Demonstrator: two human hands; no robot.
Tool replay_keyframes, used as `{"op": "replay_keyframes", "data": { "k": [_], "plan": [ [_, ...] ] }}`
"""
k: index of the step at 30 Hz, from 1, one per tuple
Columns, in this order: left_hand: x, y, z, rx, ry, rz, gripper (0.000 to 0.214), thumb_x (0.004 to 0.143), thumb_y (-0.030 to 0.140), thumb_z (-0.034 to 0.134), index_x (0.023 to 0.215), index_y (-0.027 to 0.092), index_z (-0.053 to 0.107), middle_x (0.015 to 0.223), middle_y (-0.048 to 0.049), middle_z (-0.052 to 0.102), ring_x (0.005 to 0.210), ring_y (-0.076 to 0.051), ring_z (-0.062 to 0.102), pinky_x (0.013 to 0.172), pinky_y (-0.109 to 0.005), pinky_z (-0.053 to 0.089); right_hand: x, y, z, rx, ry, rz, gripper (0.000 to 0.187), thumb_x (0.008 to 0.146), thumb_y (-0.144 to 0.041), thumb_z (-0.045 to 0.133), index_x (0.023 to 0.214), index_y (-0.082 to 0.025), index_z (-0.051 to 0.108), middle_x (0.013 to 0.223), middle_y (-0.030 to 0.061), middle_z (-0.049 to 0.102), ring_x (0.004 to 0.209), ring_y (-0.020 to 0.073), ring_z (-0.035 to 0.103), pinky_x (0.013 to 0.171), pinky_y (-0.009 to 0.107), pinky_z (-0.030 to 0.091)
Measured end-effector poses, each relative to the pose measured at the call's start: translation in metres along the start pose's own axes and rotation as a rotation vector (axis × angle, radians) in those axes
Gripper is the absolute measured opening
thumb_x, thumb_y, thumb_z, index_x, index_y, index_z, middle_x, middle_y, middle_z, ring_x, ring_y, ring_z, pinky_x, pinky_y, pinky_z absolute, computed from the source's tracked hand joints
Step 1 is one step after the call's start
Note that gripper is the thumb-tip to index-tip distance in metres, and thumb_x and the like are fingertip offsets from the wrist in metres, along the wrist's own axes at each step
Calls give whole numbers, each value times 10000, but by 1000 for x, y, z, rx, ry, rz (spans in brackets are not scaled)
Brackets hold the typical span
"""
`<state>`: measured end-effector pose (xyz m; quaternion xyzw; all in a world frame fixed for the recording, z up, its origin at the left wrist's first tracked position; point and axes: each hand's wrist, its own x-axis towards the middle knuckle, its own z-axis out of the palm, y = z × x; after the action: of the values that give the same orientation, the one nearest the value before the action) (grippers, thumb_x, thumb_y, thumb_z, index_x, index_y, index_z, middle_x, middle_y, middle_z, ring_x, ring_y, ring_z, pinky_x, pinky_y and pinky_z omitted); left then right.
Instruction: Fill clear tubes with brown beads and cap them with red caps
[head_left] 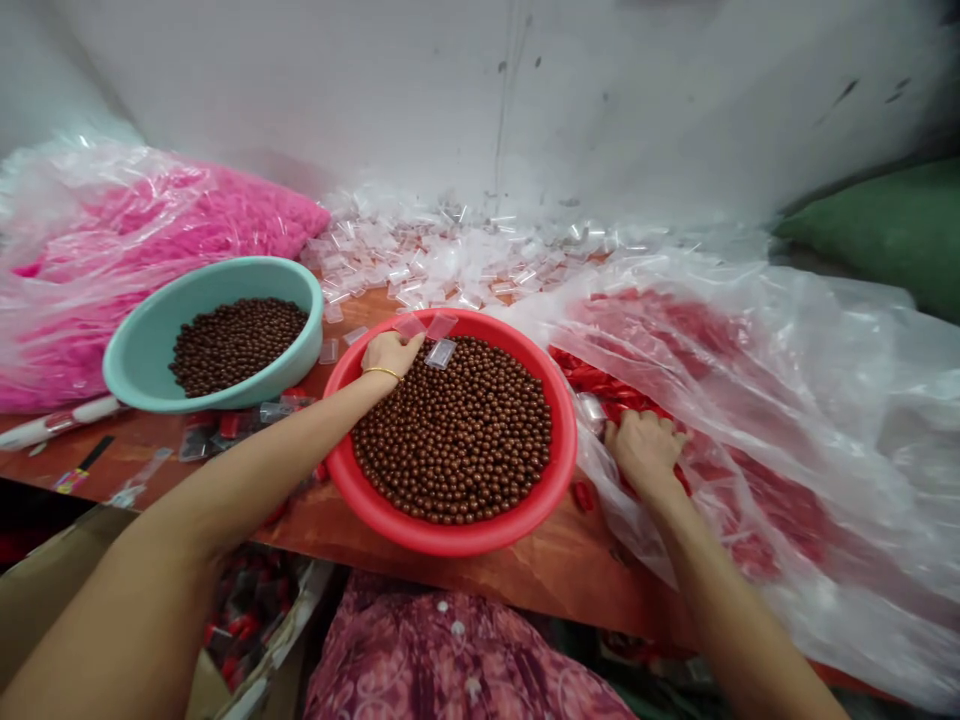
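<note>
My left hand (391, 356) is over the far left rim of a red basin (450, 540), fingers pinched at small clear plastic boxes. One clear box (440, 353) lies over the brown balls (457, 440) that fill the basin; two more clear pieces are by the rim. My right hand (645, 448) is curled over red plastic pieces (611, 385) at the mouth of a clear bag (795, 400). Beside its thumb is a shiny clear container (592, 412). What the right fingers hold is hidden under them.
A teal basin (124, 365) with more brown balls stands left, before a bag of pink pieces (217, 215). Many clear boxes (450, 260) lie along the wall. Filled red-capped boxes (232, 425) sit by the teal basin; a carton (277, 650) below holds more.
</note>
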<state>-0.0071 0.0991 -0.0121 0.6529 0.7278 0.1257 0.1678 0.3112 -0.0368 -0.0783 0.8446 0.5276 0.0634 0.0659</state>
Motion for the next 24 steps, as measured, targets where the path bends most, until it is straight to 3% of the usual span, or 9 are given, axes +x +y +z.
{"op": "replay_keyframes", "data": {
  "k": [4,7,10,12,17,21,24],
  "plan": [
    [0,12,14,-376,71,-138,385,769,492,555,755,129,682,821,-106,706,762,-214,647,620,-259,457,2,1,6,22,23,-2,359,872,-254,398,989,-26,649,1009,249,620,996,361,556,765,430,387],
    [-2,24,20,-596,31,-275,412,811,498,495,814,117,650,793,-93,695,551,-142,597,498,-237,443,2,1,7,25,31,-10,353,866,-258,407,971,-29,654,1006,245,622,990,358,553,765,427,376],
    [-3,27,21,-636,75,-316,418,800,501,517,971,130,608,826,-79,691,487,-115,569,477,-236,457,3,2,7,25,29,-21,356,868,-257,398,969,-31,654,999,240,622,973,349,558,757,420,371],
    [-3,23,21,-585,151,-313,436,755,488,590,1025,147,588,854,-74,691,557,-134,607,531,-249,484,3,2,8,27,26,-24,361,870,-261,393,967,-32,654,1001,240,621,952,340,564,746,412,371],
    [-3,13,21,-254,194,-66,316,743,402,631,967,179,641,957,-68,695,899,-208,637,774,-285,480,5,1,8,38,17,-21,370,867,-272,390,960,-33,657,1000,245,620,929,329,562,731,399,363],
    [-7,18,11,-100,218,209,270,758,382,601,902,159,644,944,-77,679,896,-201,614,795,-280,454,3,0,5,42,43,-36,365,853,-251,396,966,-23,658,1026,245,620,965,337,534,767,420,334],
    [-17,17,-7,-80,279,377,231,772,355,556,849,147,618,854,-55,666,810,-165,606,766,-253,444,2,1,5,41,35,-69,352,846,-231,381,931,-31,657,952,227,649,932,324,532,790,429,297]
  ]
}}
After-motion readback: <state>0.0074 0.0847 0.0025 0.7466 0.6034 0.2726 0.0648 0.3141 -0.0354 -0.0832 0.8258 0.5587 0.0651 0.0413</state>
